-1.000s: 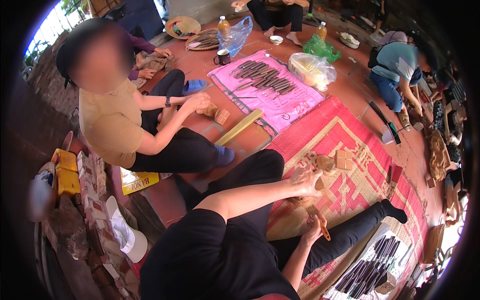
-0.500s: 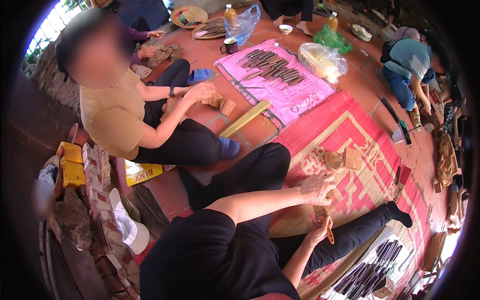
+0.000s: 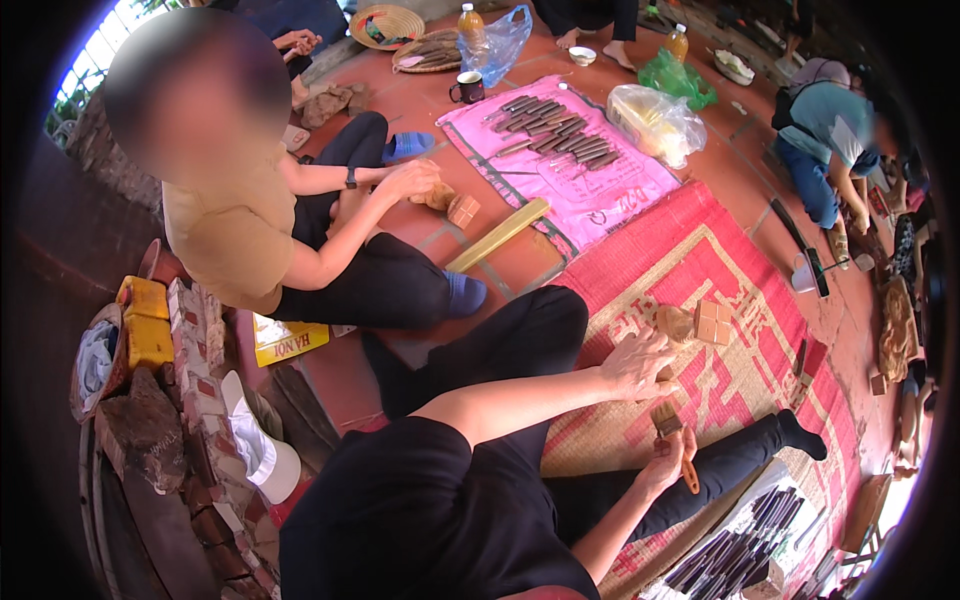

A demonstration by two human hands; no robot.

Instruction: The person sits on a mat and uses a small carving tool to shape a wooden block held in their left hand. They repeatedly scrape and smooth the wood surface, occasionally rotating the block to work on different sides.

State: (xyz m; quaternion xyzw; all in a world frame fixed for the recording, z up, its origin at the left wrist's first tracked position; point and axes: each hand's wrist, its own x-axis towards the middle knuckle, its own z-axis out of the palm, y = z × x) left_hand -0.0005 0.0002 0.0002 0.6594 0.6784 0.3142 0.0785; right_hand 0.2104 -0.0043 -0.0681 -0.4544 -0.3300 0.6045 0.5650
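Note:
My left hand [image 3: 636, 366] is closed at the near end of a light-brown wooden carving [image 3: 674, 323] above the mat. A block scored into squares [image 3: 712, 323] forms its far end; my fingers hide much of the rest. Nearer to me, my right hand [image 3: 664, 462] grips a flat brush [image 3: 690, 478] with an orange-brown handle. Its bristles point up toward my left hand, apart from the carving's block. My outstretched right leg [image 3: 720, 466] lies beneath the right hand.
A red-and-straw woven mat [image 3: 745, 375] spreads ahead. Carving tools [image 3: 745, 540] lie on a pale sheet at lower right, and more tools [image 3: 560, 132] rest on a pink cloth [image 3: 625, 210]. At left, a seated co-worker [image 3: 225, 220] holds a similar carving [image 3: 440, 200].
My right hand has moved up and right, and the brush's bristles now show clear of the left hand. The left hand has shifted slightly up. The whole view has shifted a little.

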